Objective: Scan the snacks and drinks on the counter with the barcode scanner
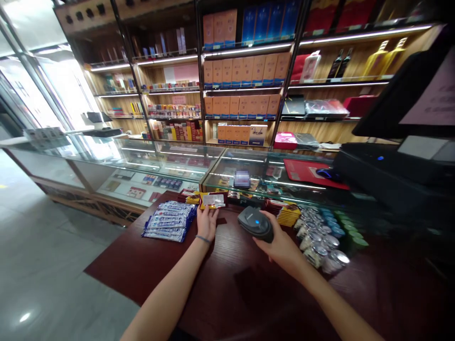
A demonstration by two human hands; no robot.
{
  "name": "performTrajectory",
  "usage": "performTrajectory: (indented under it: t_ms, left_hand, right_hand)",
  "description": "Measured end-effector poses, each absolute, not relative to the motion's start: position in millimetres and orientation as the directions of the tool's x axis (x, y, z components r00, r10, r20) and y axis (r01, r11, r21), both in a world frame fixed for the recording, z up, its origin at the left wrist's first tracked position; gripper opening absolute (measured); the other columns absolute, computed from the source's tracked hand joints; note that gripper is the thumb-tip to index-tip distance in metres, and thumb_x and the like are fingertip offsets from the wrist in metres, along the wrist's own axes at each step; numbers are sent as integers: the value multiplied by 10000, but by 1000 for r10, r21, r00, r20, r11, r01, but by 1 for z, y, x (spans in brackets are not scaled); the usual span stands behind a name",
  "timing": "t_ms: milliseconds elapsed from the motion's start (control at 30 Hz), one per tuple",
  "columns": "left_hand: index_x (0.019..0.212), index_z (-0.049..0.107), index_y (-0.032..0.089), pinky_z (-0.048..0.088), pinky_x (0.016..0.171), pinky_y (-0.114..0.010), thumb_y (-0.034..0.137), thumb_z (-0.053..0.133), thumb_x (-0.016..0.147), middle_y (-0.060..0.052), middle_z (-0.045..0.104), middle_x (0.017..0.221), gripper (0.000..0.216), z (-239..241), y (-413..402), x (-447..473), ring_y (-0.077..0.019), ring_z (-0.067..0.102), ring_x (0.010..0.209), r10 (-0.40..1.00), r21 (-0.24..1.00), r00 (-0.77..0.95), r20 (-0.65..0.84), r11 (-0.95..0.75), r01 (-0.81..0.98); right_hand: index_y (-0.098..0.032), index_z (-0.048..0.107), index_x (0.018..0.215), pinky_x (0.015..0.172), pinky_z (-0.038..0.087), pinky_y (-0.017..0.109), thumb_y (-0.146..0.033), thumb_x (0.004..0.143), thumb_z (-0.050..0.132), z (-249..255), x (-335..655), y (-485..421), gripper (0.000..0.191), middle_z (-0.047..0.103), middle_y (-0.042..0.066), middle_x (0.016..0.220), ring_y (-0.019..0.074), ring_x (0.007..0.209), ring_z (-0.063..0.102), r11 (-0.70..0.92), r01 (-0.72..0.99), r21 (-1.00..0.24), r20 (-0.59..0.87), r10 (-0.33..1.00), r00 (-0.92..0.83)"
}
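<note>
My left hand (208, 225) grips a small flat snack packet (213, 200) in red and yellow, its pale back label turned up. In my right hand (275, 239) is a dark handheld barcode scanner (255, 222) with a blue light on top, its head angled toward the packet but apart from it. Left of my left hand lies a pile of blue and silver packets (168, 221). Similar red and yellow packets (188, 196) lie just behind it. A row of more yellow-and-red packets (284, 213) sits beyond my right hand.
Several rows of cans (322, 239) stand on the dark wooden table (227, 293) at right. A glass display counter (170, 161) runs behind. A monitor (408, 94) and a black machine (377, 170) rise at right, near a mouse (329, 174) on a red mat (302, 171). Stocked shelves line the back.
</note>
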State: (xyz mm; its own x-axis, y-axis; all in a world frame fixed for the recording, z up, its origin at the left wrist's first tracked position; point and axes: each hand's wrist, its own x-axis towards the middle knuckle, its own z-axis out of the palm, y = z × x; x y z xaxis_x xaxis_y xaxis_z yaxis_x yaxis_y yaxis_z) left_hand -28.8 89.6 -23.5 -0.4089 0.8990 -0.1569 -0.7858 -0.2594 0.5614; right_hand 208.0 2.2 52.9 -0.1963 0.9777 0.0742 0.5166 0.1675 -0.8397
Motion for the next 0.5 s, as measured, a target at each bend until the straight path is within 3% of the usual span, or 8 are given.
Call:
performTrajectory:
  t_ms: [200, 367, 500]
  left_hand:
    - [1056, 562, 273, 515, 1080, -457, 144, 511, 1003, -31, 714, 1140, 148, -20, 87, -27, -141, 712, 1038, 914, 554, -373, -160, -230, -800]
    - [1072, 572, 280, 495, 1106, -459, 154, 536, 993, -37, 704, 1182, 153, -20, 86, -26, -152, 696, 1104, 928, 554, -350, -127, -226, -801]
    - [1038, 563, 255, 527, 1051, -453, 137, 604, 952, -29, 715, 1121, 152, -23, 88, -26, -142, 714, 985, 924, 577, -364, -120, -233, -783]
  right_hand:
    - [-248, 580, 1175, 422, 481, 246, -307, 817, 648, 56, 210, 1, 370, 733, -6, 753, 156, 407, 616, 118, 618, -777, -34, 973, -228]
    - [-251, 551, 1135, 395, 462, 230, -314, 817, 649, 63, 210, 0, 339, 723, -19, 752, 138, 389, 598, 121, 571, -812, -14, 974, -227]
    - [-266, 510, 1115, 371, 435, 208, -329, 813, 657, 68, 214, -1, 341, 648, -74, 650, 122, 361, 563, 139, 506, -851, 23, 973, -229]
